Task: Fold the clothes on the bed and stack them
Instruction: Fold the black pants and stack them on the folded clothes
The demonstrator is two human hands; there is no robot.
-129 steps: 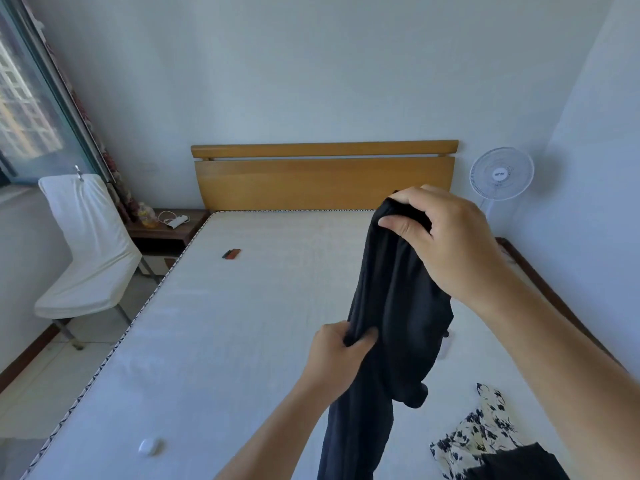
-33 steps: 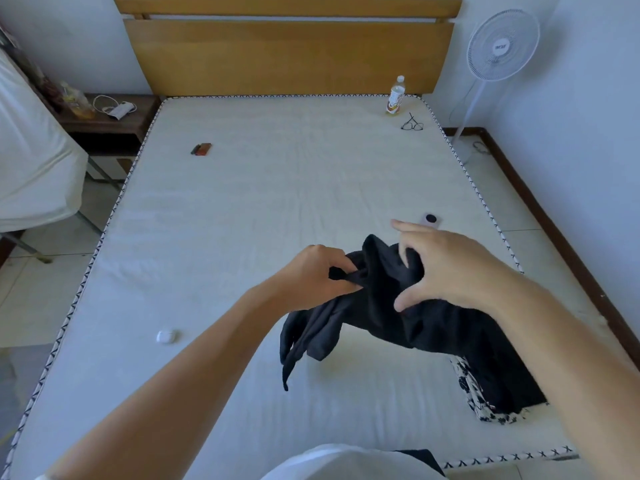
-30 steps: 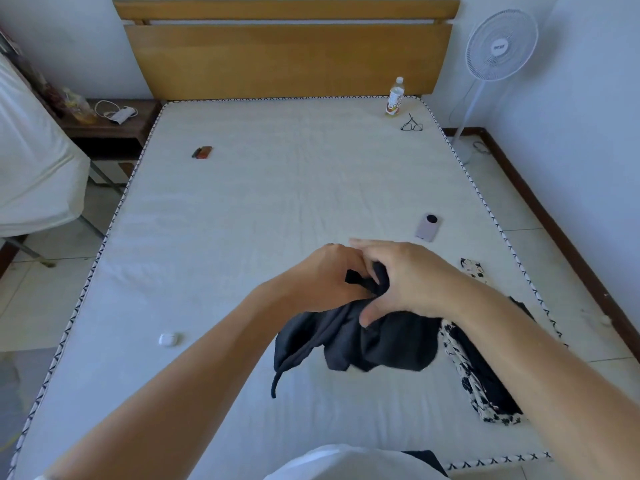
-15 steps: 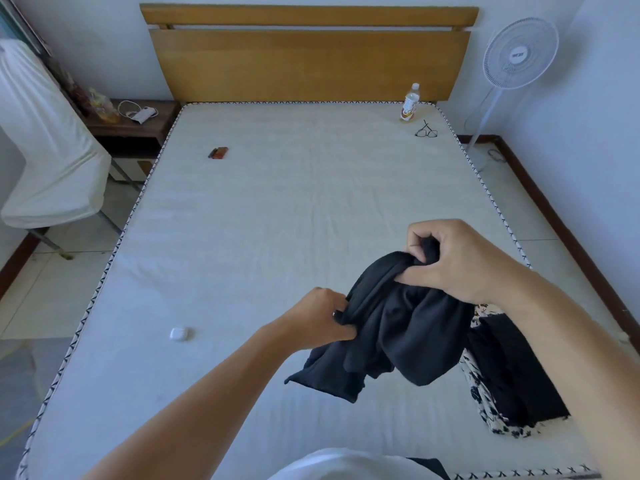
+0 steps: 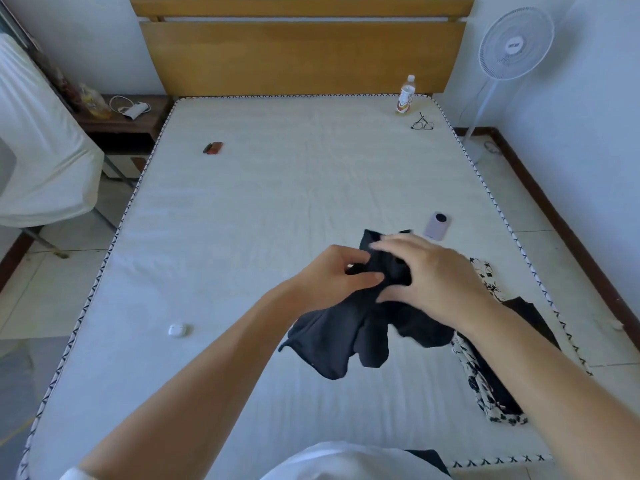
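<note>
My left hand [image 5: 334,276] and right hand [image 5: 427,277] both pinch the bunched black garment [image 5: 349,332] above the bed [image 5: 277,188]. A floral-and-black pile [image 5: 485,382] lies just right of it.

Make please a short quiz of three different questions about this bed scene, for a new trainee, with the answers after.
1. True or false: the dark garment lies flat and folded on the bed.
2. Which thing lies nearest the right hand? A) glasses B) pink phone C) white earbud case
3. Fill in: the bottle stands near the ____.

Key
1. False: both hands, left hand too, hold it bunched above the mattress.
2. B
3. headboard
</note>
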